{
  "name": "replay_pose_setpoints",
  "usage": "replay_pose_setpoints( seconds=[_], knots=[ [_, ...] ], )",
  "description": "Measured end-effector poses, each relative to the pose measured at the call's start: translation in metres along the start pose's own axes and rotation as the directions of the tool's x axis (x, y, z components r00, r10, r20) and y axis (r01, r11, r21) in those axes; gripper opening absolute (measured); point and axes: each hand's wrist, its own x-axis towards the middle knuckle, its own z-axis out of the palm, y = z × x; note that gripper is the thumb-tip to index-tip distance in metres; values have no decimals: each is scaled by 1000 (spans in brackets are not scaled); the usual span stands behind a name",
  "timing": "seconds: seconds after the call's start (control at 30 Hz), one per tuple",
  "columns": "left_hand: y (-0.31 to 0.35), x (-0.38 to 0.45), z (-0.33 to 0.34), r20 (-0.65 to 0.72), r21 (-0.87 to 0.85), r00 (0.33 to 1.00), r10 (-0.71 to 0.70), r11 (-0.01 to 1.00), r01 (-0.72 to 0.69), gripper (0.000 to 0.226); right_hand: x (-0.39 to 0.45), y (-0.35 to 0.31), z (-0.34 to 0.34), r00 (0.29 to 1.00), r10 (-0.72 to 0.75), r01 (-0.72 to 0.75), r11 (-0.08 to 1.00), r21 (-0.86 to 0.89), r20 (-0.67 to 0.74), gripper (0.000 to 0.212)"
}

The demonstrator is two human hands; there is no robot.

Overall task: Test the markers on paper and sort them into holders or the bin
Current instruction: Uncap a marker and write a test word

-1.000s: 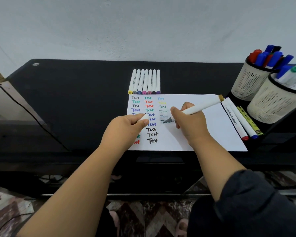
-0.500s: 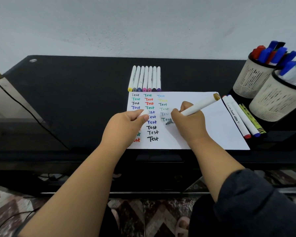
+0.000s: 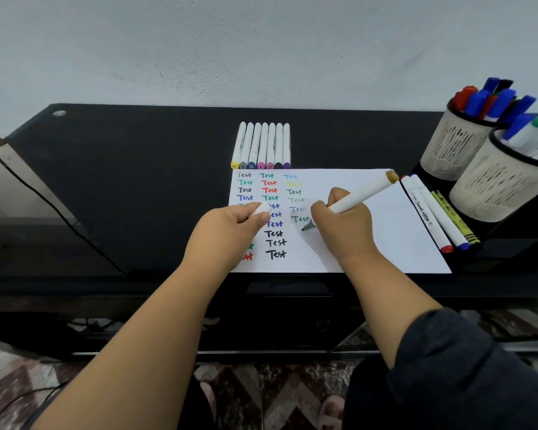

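- The white-barrelled marker with a brown end cap (image 3: 359, 198), gripped in the right hand (image 3: 342, 226), has finished another grey "Test" in the third column since a second ago; its dark tip now sits just below that word, touching or barely off the white sheet of paper (image 3: 370, 231).
- I judge this marker writes, though faintly, so a holder seems likelier than the bin; no bin is in view.
- The left hand (image 3: 230, 231) rests on the left part of the sheet, fingers curled round a small white piece (image 3: 261, 208), probably the cap, much as it did before.
- Counted: seven white capped markers (image 3: 263, 145) lie in a row on the black glass table (image 3: 121, 169), just beyond the sheet's far edge.
- Three loose markers (image 3: 435, 212) lie right of the sheet: one red-tipped, one blue-tipped, one yellow-green.
- Two cream mesh holders (image 3: 485, 184) stand far right, both holding markers; how many I cannot tell.
- The third column shows six words.
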Motion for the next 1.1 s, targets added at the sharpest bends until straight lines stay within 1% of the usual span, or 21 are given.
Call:
replay_pose_setpoints(
  seconds=[0.23, 0.33, 0.47, 0.63, 0.83, 0.97, 1.1],
  knots=[
    [-1, 0, 2, 11, 28, 1000, 15, 999, -15, 32, 0, 0, 0, 1000, 5, -5, 1000, -11, -11, 39],
    [-1, 1, 3, 11, 27, 1000, 16, 999, -17, 31, 0, 0, 0, 999, 17, -17, 1000, -2, -37, 38],
    [-1, 0, 4, 12, 57, 1000, 25, 998, -26, 33, -1, -1, 0, 999, 15, -15, 1000, -10, -31, 38],
    [-1, 1, 4, 12, 58, 1000, 10, 998, -11, 35, -3, -2, -2, 999, 22, -22, 1000, 17, -31, 38],
    [0, 1, 3, 16, 63, 1000, 20, 998, -21, 34, -4, -4, -2, 997, 28, -26, 999, 23, -78, 37],
    [1, -1, 2, 24, 53, 1000, 20, 998, -21, 35, -4, -4, -2, 997, 37, -35, 999, 29, -62, 38],
    [1, -3, 1, 55, 20, 998, 21, 1000, -22, 34, -2, -5, -3, 995, 66, -59, 993, 100, -70, 36]
  ],
)
